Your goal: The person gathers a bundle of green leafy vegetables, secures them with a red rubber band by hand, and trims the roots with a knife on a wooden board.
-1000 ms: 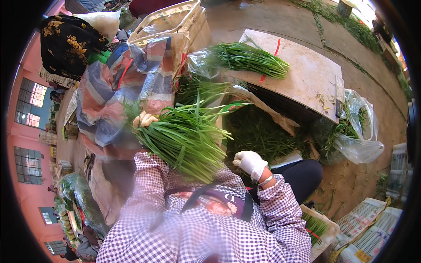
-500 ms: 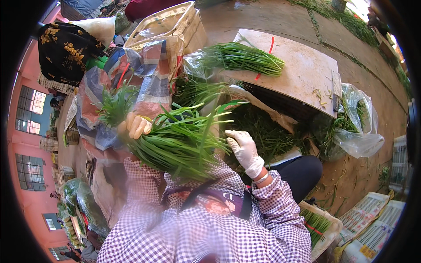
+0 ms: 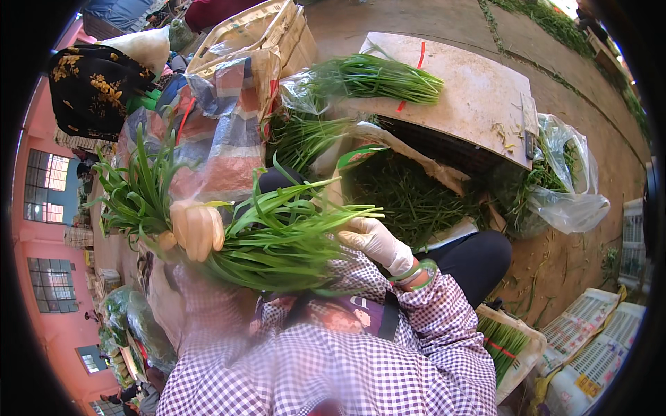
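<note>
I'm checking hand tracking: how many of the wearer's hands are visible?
2. The left hand grips the greens at picture left; the right hand is at their right end. Neither is hidden, though some fingers may be.

They wore a purple-and-white checked long-sleeved cloth top (image 3: 326, 367), dark trousers (image 3: 479, 267), a thin white glove (image 3: 397, 256) on the right hand (image 3: 374, 239) and a pale round bangle (image 3: 406, 273).
</note>
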The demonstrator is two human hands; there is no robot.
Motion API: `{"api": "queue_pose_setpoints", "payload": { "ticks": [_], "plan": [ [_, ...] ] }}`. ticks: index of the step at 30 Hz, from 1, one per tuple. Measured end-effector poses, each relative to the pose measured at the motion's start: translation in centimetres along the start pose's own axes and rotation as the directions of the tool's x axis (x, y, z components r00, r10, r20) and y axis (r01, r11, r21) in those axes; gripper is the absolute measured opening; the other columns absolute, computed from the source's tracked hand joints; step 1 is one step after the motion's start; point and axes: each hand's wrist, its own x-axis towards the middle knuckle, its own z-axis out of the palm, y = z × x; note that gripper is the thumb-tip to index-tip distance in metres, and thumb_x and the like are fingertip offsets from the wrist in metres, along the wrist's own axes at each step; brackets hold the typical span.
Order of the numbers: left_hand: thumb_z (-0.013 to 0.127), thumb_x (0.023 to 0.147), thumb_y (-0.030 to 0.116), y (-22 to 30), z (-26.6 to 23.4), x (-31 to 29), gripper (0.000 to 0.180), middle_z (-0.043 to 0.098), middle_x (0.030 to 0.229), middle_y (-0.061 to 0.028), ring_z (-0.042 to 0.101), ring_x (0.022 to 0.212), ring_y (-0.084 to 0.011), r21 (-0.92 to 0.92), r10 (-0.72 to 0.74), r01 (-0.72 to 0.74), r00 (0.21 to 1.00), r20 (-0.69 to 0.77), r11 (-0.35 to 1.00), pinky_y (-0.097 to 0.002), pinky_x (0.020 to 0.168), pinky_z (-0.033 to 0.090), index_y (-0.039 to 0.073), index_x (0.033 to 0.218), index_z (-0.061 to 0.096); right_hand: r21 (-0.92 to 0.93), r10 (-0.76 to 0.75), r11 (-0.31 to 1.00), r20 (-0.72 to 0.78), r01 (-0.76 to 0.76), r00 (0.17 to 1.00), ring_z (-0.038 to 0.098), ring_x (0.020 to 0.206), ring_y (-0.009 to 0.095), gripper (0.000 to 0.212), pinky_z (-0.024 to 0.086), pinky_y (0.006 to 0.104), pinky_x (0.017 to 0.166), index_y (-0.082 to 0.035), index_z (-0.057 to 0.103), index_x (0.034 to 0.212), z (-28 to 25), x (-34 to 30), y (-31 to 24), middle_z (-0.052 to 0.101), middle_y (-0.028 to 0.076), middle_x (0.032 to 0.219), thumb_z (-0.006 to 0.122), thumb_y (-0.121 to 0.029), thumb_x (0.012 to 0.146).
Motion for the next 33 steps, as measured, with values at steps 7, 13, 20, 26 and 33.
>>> {"api": "queue_pose_setpoints", "payload": {
  "ticks": [7, 13, 20, 26, 33],
  "plan": [
    [0.060, 0.089, 0.012, 0.6, 3.2, 1.8, 0.010, 0.074, 0.082, -0.0118, 0.073, 0.072, -0.0230, 0.108, -0.137, 0.145, 0.987, -0.080, 0.984, -0.0425, 0.085, 0.056, 0.004, 0.083, 0.058, -0.043, -0.109, 0.992, 0.170, 0.118, 0.979, 0.061, 0.114, 0.026, 0.036, 0.046, 0.0381, 0.099, 0.001, 0.060, 0.131, 2.4, 0.0, -1.3, 0.065, 0.015, 0.123, 0.061, -0.016, 0.099],
    [0.061, 0.087, 0.012, -0.3, 4.2, 2.9, 0.012, 0.075, 0.083, -0.0127, 0.074, 0.074, -0.0243, 0.133, -0.181, 0.184, 0.983, -0.035, 0.974, -0.0437, 0.091, 0.054, 0.004, 0.078, 0.060, -0.524, -0.198, 0.808, 0.186, 0.268, 0.962, 0.062, 0.108, 0.041, 0.032, 0.049, 0.0445, 0.093, 0.000, 0.064, 0.119, 3.2, -0.3, -2.7, 0.066, 0.022, 0.114, 0.066, -0.014, 0.091],
    [0.058, 0.089, 0.011, -1.4, 4.4, 1.4, 0.011, 0.072, 0.079, -0.0110, 0.070, 0.069, -0.0240, 0.159, -0.038, 0.065, 0.986, -0.162, 0.985, -0.0452, 0.095, 0.050, 0.005, 0.080, 0.059, -0.358, -0.199, 0.912, 0.036, 0.199, 0.979, 0.064, 0.104, 0.039, 0.030, 0.050, 0.0441, 0.092, -0.001, 0.066, 0.117, 4.5, -1.4, -2.2, 0.068, 0.020, 0.110, 0.069, -0.012, 0.090],
    [0.052, 0.090, 0.013, -1.4, 5.0, -0.7, 0.019, 0.060, 0.064, -0.0046, 0.055, 0.056, -0.0162, 0.243, 0.112, -0.014, 0.912, -0.395, 0.970, -0.0439, 0.098, 0.047, 0.012, 0.072, 0.048, -0.321, -0.357, 0.884, 0.004, 0.339, 0.934, 0.066, 0.106, 0.035, 0.037, 0.051, 0.0412, 0.094, -0.001, 0.066, 0.121, 5.2, -1.7, -5.4, 0.068, 0.018, 0.117, 0.072, -0.002, 0.085],
    [0.051, 0.090, 0.014, -2.4, 4.8, 0.9, 0.015, 0.057, 0.061, -0.0037, 0.053, 0.056, -0.0166, 0.253, 0.143, -0.041, 0.904, -0.402, 0.967, -0.0454, 0.101, 0.045, 0.011, 0.076, 0.050, -0.298, -0.406, 0.878, -0.048, 0.374, 0.913, 0.065, 0.100, 0.033, 0.032, 0.050, 0.0400, 0.089, -0.001, 0.067, 0.114, 4.5, -0.8, -4.1, 0.069, 0.016, 0.108, 0.075, -0.004, 0.084]
  ]
}}
